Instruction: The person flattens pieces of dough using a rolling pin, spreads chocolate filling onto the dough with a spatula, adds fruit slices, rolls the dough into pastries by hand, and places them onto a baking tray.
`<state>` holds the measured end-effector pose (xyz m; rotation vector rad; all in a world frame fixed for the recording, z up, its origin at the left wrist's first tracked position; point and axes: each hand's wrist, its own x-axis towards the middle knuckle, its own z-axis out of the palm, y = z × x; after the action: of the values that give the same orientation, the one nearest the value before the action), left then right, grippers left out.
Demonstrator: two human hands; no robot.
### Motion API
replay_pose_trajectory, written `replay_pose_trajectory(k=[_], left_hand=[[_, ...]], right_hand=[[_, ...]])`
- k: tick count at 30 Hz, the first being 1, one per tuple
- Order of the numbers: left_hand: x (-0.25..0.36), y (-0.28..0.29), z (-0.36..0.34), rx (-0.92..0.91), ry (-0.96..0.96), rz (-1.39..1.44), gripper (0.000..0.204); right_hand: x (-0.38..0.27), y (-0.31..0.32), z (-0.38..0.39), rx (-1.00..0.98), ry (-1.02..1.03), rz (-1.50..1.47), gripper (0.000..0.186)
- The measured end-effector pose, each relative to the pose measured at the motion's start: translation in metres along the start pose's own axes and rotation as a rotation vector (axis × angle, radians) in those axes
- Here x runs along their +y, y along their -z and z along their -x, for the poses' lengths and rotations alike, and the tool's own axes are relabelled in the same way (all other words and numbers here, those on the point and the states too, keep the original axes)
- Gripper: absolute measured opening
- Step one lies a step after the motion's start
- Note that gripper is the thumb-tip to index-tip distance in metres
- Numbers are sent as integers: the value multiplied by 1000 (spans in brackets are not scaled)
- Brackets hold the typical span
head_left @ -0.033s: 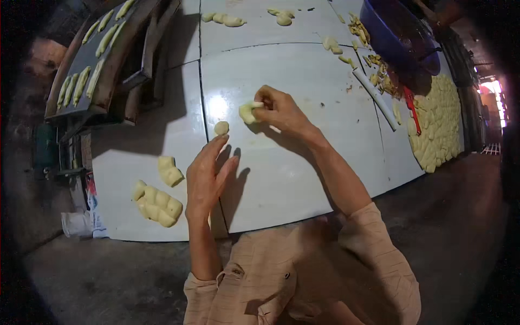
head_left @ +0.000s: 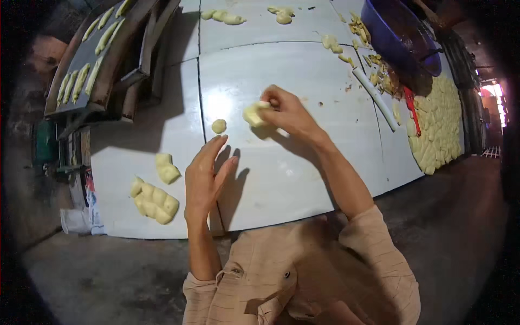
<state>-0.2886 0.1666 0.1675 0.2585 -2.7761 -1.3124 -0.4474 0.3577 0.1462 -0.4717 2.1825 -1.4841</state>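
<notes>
My right hand (head_left: 292,115) pinches a pale yellow piece of dough (head_left: 252,115) between thumb and fingers, just above the white table (head_left: 281,179). A small round dough piece (head_left: 219,126) lies on the table just beyond the fingertips of my left hand (head_left: 202,179). That hand is open, its thumb apart from the extended fingers, and holds nothing. To its left rest a thick lump of dough (head_left: 167,168) and a larger cluster of joined dough pieces (head_left: 156,202).
A raised rack with a dark tray (head_left: 103,54) of dough strips stands at the left. At the right are a blue basin (head_left: 398,32), a white rod (head_left: 374,97), a red-handled tool (head_left: 411,111) and a sheet of many dough pieces (head_left: 436,127). More dough (head_left: 222,18) lies far back.
The dough in my right hand has shifted slightly and looks fuller, with its raised end no longer sticking up between the fingers. My left hand has hardly moved.
</notes>
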Motion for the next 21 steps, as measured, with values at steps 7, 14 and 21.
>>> replay_pose_trajectory(k=[7, 14, 21], left_hand=[[51, -82, 41, -20, -142, -189, 44], [68, -169, 51, -223, -274, -560, 76], [64, -182, 69, -296, -252, -666, 86]], right_hand=[[66, 68, 115, -146, -27, 241, 38], [80, 67, 145, 143, 468, 555, 56], [115, 68, 155, -144, 455, 822, 79]])
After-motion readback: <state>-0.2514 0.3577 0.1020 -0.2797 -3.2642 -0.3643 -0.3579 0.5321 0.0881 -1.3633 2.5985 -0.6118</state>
